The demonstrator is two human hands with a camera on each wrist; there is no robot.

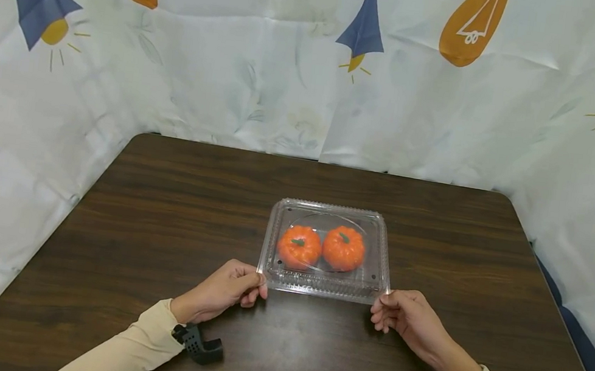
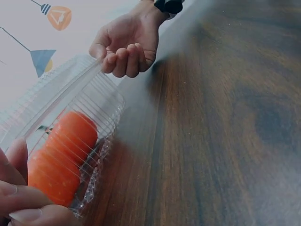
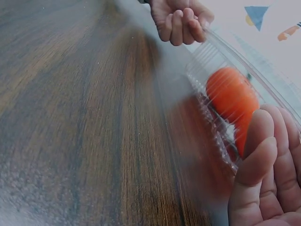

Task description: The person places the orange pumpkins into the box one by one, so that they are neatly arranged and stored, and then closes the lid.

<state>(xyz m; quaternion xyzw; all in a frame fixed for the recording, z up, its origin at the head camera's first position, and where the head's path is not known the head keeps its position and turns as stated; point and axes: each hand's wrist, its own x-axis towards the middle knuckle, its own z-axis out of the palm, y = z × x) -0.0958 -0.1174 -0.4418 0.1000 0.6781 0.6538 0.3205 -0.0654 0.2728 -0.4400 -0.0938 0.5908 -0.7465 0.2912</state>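
Observation:
A clear plastic clamshell container (image 1: 324,286) with its lid down lies on the dark table in front of me. Two small orange pumpkins (image 1: 299,247) with green stems sit side by side inside it. My left hand (image 1: 227,291) pinches the rim at the front left corner, thumb on top. At the front right corner, my right hand (image 1: 411,324) pinches the same rim between thumb and forefinger, its other fingers curled below. The left wrist view shows the right hand (image 2: 129,44) at the far corner and the pumpkins (image 2: 73,136) through the ribbed side wall.
A dark wood-grain table (image 1: 191,198) with rounded far corners spreads around the container. White printed cloth (image 1: 205,77) hangs behind it and along both sides. Each wrist wears a dark strap device (image 1: 199,346).

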